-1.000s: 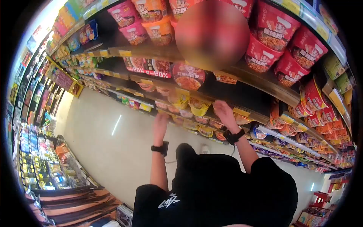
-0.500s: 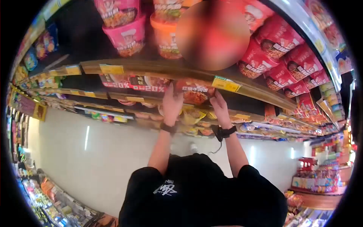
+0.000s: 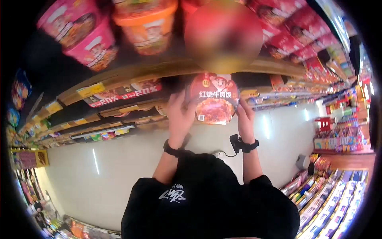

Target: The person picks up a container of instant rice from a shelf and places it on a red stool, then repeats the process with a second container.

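A red packaged rice meal (image 3: 215, 104), labelled 红烧牛肉饭 with a cartoon chef and a food picture, is held in front of the shelf edge. My left hand (image 3: 181, 115) grips its left side, fingers partly hidden behind it. On the opposite side, my right hand (image 3: 246, 119) is closed against the package's right edge. Both wrists wear black bands. Similar red packages (image 3: 145, 88) marked "20%" stand on the shelf left of my left hand.
Above runs a wooden shelf edge (image 3: 131, 78) with yellow price tags. Pink tubs (image 3: 93, 49), an orange tub (image 3: 147, 34) and red tubs (image 3: 306, 26) stand on that shelf. Pale floor (image 3: 119, 159) lies below; further shelves stand behind at lower right. A round blur hides part of the top shelf.
Both hands have drawn the red rice meal out from the shelf, and its whole front face now shows. The view has shifted and turned, bringing the tubs closer.
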